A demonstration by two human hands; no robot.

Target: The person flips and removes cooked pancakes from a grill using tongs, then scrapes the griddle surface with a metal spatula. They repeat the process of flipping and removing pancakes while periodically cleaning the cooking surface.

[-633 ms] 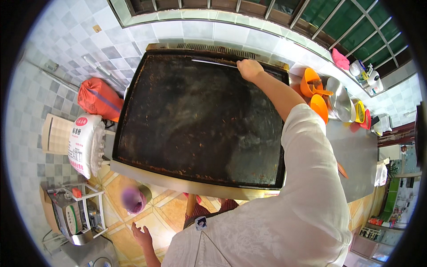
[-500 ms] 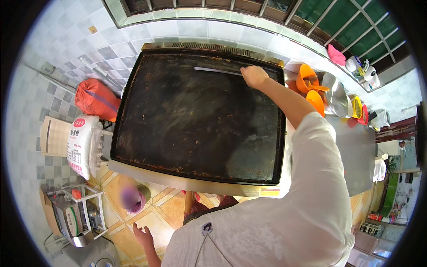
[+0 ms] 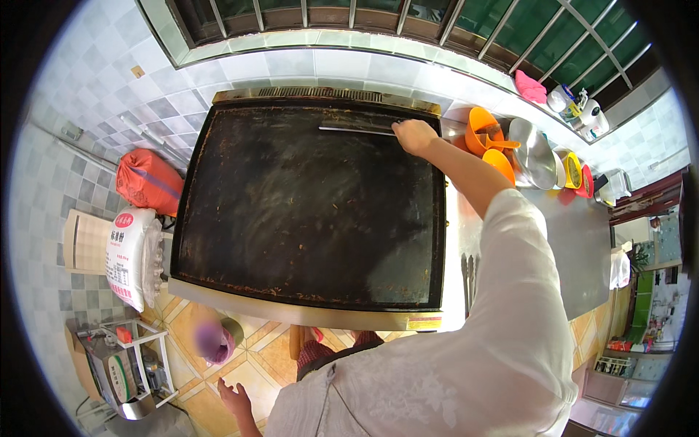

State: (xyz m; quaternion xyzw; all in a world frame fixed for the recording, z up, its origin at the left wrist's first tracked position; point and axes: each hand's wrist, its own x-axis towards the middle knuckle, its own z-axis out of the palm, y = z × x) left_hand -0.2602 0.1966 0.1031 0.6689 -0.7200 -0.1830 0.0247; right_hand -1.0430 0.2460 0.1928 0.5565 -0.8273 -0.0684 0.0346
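Observation:
My right hand (image 3: 415, 137) is closed around the end of a long, thin, straight-edged blade (image 3: 355, 130). It reaches over the back right part of a large black griddle (image 3: 298, 218). The blade lies nearly level along the griddle's back side, pointing left; its grip is hidden in my fist. Brown crumbs dot the griddle's surface and gather along its front and left rims. Low on the left, my left hand (image 3: 234, 398) hangs over the tiled floor in front of the griddle, fingers apart and holding nothing.
Right of the griddle, orange containers (image 3: 480, 131) and a metal basin (image 3: 533, 153) stand on a steel counter (image 3: 561, 247). To the left are a red sack (image 3: 149, 182) and a white sack (image 3: 131, 255). A purple bin (image 3: 222, 346) and a white rack (image 3: 149, 328) stand on the floor.
The whole view has shifted, so the griddle sits lower and further left. Relative to it, my right hand and the blade are slightly further right. My left hand stays low and open.

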